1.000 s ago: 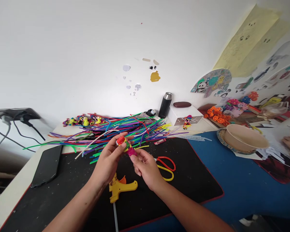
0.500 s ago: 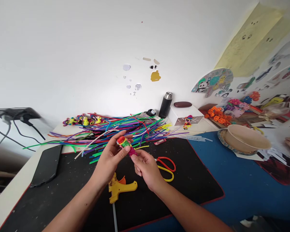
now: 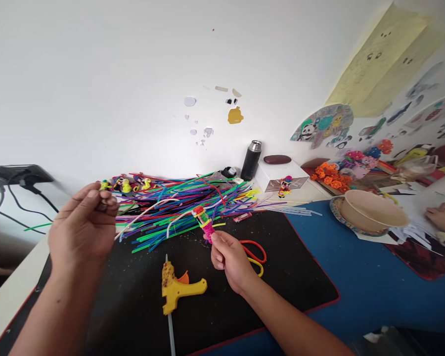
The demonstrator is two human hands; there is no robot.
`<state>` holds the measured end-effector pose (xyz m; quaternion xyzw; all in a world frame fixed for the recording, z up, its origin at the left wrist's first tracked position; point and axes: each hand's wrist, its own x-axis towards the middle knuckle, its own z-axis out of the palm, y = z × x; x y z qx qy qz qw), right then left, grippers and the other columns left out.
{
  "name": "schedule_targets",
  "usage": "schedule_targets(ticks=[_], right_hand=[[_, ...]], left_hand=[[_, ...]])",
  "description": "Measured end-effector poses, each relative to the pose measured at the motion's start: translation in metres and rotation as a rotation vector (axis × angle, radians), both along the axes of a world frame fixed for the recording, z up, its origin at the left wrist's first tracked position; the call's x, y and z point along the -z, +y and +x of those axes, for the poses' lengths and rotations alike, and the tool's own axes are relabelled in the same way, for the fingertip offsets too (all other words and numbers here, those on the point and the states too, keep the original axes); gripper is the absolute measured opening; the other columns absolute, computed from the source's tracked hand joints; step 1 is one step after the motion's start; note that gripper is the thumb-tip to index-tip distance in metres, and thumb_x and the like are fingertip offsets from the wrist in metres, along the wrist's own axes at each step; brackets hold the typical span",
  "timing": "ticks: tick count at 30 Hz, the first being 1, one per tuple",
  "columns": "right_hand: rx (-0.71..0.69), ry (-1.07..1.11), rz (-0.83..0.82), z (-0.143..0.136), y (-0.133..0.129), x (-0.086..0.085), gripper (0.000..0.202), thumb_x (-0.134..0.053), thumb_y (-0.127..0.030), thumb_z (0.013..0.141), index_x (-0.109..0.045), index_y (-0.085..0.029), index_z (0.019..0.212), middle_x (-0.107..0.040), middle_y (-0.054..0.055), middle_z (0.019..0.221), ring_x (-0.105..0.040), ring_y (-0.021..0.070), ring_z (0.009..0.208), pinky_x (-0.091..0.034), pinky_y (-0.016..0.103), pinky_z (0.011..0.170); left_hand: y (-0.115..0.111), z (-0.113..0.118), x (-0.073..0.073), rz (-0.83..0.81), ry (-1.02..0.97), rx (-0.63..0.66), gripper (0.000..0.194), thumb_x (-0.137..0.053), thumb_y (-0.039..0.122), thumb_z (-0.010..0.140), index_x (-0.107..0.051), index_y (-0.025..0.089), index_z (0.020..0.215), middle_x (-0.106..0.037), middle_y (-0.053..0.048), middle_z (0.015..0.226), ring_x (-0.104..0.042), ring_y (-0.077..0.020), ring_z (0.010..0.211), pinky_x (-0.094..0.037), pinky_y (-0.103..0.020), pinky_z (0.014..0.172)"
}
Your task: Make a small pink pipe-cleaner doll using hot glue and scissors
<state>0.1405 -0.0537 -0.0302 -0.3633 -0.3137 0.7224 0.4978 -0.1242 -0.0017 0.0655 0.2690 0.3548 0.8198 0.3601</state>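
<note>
My right hand (image 3: 228, 257) is closed in a pinch on the magenta lower part of a small pipe-cleaner doll (image 3: 206, 228), which has yellow and green bands and a red top. The doll tilts up and left above the black mat. My left hand (image 3: 83, 227) is raised at the left, thumb against curled fingers; whether anything is in them I cannot make out. Beyond its fingertips several small finished dolls (image 3: 126, 185) lie by the wall. Below and between the hands rests a yellow glue gun (image 3: 176, 288) with a glue stick in its rear.
Loose pipe cleaners (image 3: 181, 210) are heaped along the back. Scissors (image 3: 257, 252) lie partly behind my right hand. A black flask (image 3: 251, 160) stands by a white box (image 3: 282, 173), near another doll (image 3: 285, 186). To the right are a bowl (image 3: 374, 210) and another person's hand (image 3: 443, 217).
My left hand has let go of the doll and moved left and up, away from it. My right hand keeps the doll, now held alone. The view has shifted slightly.
</note>
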Motion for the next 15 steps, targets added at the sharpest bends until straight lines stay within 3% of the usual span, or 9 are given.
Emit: schedule_targets(ticks=[5,10,15], right_hand=[[-0.054,0.063,-0.015,0.003,-0.003,-0.004,0.047,-0.083,-0.058,0.086,-0.074,-0.013,0.094,-0.037,-0.011,0.051,-0.028,0.0055,0.044,-0.015,0.025,0.047],[-0.131,0.152,-0.026,0.002,-0.004,-0.008,0.047,-0.079,-0.058,0.09,-0.076,-0.012,0.094,-0.035,-0.011,0.049,-0.026,0.0055,0.042,-0.014,0.026,0.047],[-0.201,0.27,-0.074,0.002,-0.007,-0.013,0.044,-0.079,-0.056,0.091,-0.076,-0.013,0.091,-0.033,-0.012,0.046,-0.022,0.0057,0.041,-0.015,0.025,0.048]], left_hand=[[-0.003,0.005,0.007,-0.099,0.076,0.114,0.012,-0.084,0.007,0.074,-0.079,0.014,0.082,-0.074,-0.002,0.068,-0.063,-0.0111,0.058,-0.047,-0.017,0.045],[-0.006,0.03,0.023,-0.165,0.086,0.368,0.022,-0.093,0.02,0.069,-0.079,0.014,0.085,-0.077,-0.003,0.071,-0.065,-0.011,0.049,-0.048,-0.018,0.042],[-0.008,0.045,0.033,-0.181,0.076,0.505,0.022,-0.09,0.03,0.076,-0.075,0.016,0.083,-0.068,0.0,0.058,-0.059,-0.0113,0.044,-0.043,-0.018,0.04]])
